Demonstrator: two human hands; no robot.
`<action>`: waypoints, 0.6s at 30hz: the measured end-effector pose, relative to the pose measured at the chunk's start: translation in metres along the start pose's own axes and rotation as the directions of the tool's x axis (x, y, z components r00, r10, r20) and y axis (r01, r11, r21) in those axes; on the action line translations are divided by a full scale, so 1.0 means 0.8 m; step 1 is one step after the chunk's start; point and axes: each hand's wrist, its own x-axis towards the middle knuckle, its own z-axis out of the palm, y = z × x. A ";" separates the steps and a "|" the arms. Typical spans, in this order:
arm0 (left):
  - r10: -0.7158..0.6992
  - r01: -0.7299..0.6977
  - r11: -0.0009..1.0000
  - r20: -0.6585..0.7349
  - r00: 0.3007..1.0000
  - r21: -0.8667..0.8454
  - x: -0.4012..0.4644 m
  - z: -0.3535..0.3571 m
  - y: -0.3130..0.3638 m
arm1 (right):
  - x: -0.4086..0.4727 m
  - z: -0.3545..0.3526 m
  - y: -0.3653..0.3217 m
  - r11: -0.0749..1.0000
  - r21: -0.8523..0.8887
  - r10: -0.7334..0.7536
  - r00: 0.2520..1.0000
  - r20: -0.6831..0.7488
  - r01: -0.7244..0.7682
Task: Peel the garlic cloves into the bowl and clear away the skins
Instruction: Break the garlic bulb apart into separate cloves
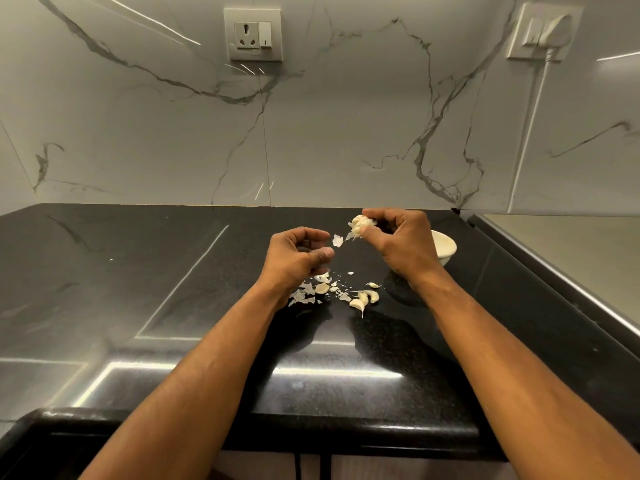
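black polished stone makes the counter [145,306], and it runs under both arms up to the marble wall.

on the left, the left hand [294,258] hangs above the counter with its fingers curled; nothing is clearly held in it. just beside its thumb a small flake of skin [337,240] is in the air, and i cannot tell if it touches the fingertips or is already free.

below and between the hands lies the pile of skins [306,294], thin and pale, and near it some loose cloves [363,299] that look not yet peeled.

more to the right, the right hand [401,244] is closed around the garlic piece [360,225], thumb below and fingers above, with a strip of skin hanging from it.

behind this hand, at the far right, stands the white bowl [445,249], partly hidden; what is inside i cannot see.

i judge the step in hand is the peeling, and it is about the middle of the work, because cloves wait and skins are not cleared. the next move probably needs the left fingers to pinch the hanging strip and pull it off, then the clean clove goes to the bowl.
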 end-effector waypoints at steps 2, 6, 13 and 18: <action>0.005 -0.006 1.000 0.072 0.997 0.019 -0.007 0.012 0.000 | 0.001 -0.002 0.000 1.000 -0.008 -0.009 1.000 -0.001 0.009; 0.015 -0.030 0.996 0.177 0.984 0.079 -0.012 0.032 -0.005 | 0.002 -0.005 0.000 1.000 -0.017 -0.015 1.000 -0.004 0.014; 0.081 -0.087 0.995 0.110 0.991 0.053 -0.004 0.021 -0.005 | 0.003 -0.007 0.004 1.000 -0.003 -0.012 1.000 0.017 0.012; 0.072 -0.072 0.997 0.021 0.997 -0.011 0.000 0.010 -0.003 | 0.001 -0.002 0.006 0.995 0.090 0.041 0.991 0.128 -0.052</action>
